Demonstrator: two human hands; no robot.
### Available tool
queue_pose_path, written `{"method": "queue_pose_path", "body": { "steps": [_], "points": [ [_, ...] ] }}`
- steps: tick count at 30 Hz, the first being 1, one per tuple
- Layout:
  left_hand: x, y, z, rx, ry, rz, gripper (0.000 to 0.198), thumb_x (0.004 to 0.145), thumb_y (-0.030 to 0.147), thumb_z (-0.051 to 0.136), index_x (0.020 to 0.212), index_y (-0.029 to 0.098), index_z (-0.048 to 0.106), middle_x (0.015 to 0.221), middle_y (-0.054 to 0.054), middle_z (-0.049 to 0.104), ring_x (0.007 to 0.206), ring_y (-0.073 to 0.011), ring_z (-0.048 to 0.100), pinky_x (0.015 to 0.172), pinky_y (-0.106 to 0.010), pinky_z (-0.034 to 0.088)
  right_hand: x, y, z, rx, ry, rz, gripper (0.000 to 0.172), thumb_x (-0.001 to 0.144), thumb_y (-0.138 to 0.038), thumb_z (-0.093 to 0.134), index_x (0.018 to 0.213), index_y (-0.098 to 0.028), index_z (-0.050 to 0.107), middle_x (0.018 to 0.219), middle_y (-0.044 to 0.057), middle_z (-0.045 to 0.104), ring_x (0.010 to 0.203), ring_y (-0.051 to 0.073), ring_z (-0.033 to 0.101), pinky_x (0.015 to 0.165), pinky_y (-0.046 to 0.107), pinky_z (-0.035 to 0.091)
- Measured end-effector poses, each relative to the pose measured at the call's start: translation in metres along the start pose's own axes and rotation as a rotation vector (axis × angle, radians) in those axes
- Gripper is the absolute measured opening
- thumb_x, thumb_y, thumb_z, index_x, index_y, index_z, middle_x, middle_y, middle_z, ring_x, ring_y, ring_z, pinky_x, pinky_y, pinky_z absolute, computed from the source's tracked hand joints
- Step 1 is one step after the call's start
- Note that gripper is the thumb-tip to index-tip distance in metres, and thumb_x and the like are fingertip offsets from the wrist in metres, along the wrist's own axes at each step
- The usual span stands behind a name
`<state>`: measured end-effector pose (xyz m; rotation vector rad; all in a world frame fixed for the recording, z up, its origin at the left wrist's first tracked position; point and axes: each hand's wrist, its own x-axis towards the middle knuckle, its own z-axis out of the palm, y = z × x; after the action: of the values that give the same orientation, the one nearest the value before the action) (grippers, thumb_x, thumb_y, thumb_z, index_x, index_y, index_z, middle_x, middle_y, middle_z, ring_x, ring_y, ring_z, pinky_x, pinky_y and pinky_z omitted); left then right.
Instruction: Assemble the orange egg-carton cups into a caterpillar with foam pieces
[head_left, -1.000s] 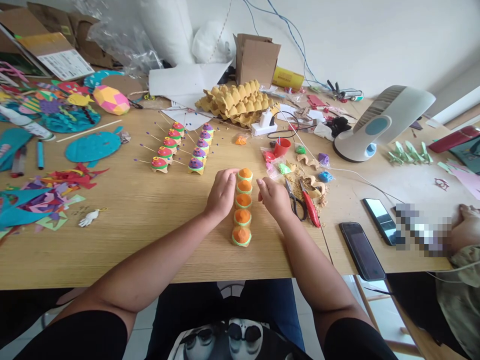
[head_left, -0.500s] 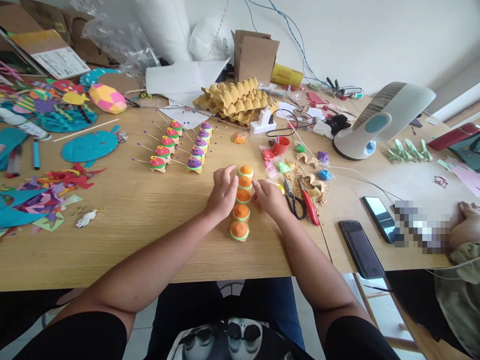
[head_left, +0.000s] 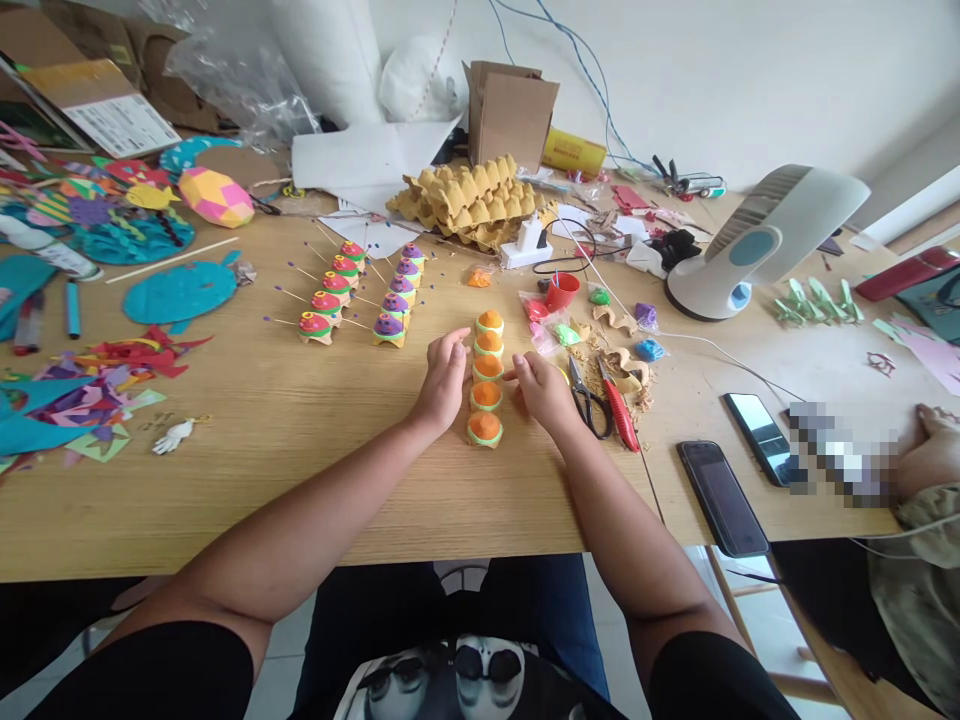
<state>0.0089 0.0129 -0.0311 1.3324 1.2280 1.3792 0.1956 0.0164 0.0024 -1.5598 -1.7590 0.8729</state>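
A strip of egg-carton cups stands on the table in front of me, each cup topped with an orange clay dome and a pale green rim. My left hand is just left of the strip, fingers extended and holding nothing. On the other side my right hand is beside the middle cups, its fingers apart, a small gap between it and the strip. Two finished-looking strips, one with red and green cups and one with purple cups, stand farther left with pins sticking out.
Black scissors and a red-handled cutter lie right of my right hand, near bagged clay and a red cup. Egg trays are stacked behind. A white fan and phones are at right, where another person's hand rests.
The orange-topped strip has shifted away from me and now stands straighter. Both hands have come slightly away from its sides.
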Motion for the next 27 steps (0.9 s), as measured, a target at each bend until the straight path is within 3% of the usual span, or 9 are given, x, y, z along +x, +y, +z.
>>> {"method": "queue_pose_path", "body": {
  "steps": [7, 10, 13, 20, 27],
  "points": [
    [0.004, 0.001, -0.005, 0.186, 0.032, 0.118, 0.06, 0.103, 0.067, 0.03, 0.136, 0.025, 0.057, 0.141, -0.014, 0.051, 0.131, -0.0246, 0.054, 0.107, -0.043, 0.051, 0.0, 0.004, 0.001, 0.025, 0.043, -0.035, 0.031, 0.1, -0.051, 0.052, 0.084, -0.024, 0.054, 0.08, 0.0, 0.076, 0.063, 0.015, 0.065, 0.062, 0.027, 0.043],
    [0.003, 0.006, -0.007, 0.239, 0.05, 0.189, 0.06, 0.104, 0.066, 0.028, 0.134, 0.024, 0.059, 0.136, -0.013, 0.056, 0.128, -0.0243, 0.054, 0.112, -0.043, 0.046, 0.002, 0.005, 0.001, 0.12, 0.076, -0.049, 0.029, 0.094, -0.05, 0.062, 0.084, -0.024, 0.054, 0.063, -0.004, 0.068, 0.052, 0.013, 0.057, 0.055, 0.026, 0.04],
    [0.001, 0.011, -0.007, 0.261, 0.062, 0.246, 0.057, 0.104, 0.064, 0.03, 0.13, 0.024, 0.06, 0.131, -0.012, 0.058, 0.125, -0.0237, 0.055, 0.112, -0.042, 0.045, 0.005, 0.004, 0.003, 0.329, 0.089, -0.047, 0.033, 0.087, -0.054, 0.069, 0.085, -0.023, 0.056, 0.06, -0.003, 0.065, 0.05, 0.012, 0.055, 0.052, 0.026, 0.041],
    [0.0, 0.015, -0.005, 0.283, 0.103, 0.303, 0.048, 0.103, 0.061, 0.04, 0.125, 0.023, 0.062, 0.125, -0.011, 0.059, 0.119, -0.0231, 0.057, 0.105, -0.04, 0.048, 0.006, -0.001, 0.005, 0.632, 0.07, -0.088, 0.041, 0.082, -0.057, 0.073, 0.098, -0.022, 0.06, 0.094, 0.005, 0.078, 0.073, 0.015, 0.07, 0.062, 0.027, 0.048],
    [0.0, 0.016, -0.005, 0.297, 0.096, 0.321, 0.042, 0.104, 0.056, 0.043, 0.125, 0.024, 0.061, 0.128, -0.011, 0.061, 0.122, -0.0238, 0.056, 0.098, -0.038, 0.051, 0.001, -0.008, 0.006, 0.677, 0.064, -0.115, 0.042, 0.088, -0.063, 0.067, 0.084, -0.022, 0.058, 0.077, 0.003, 0.075, 0.059, 0.011, 0.059, 0.054, 0.025, 0.04]
  ]
}}
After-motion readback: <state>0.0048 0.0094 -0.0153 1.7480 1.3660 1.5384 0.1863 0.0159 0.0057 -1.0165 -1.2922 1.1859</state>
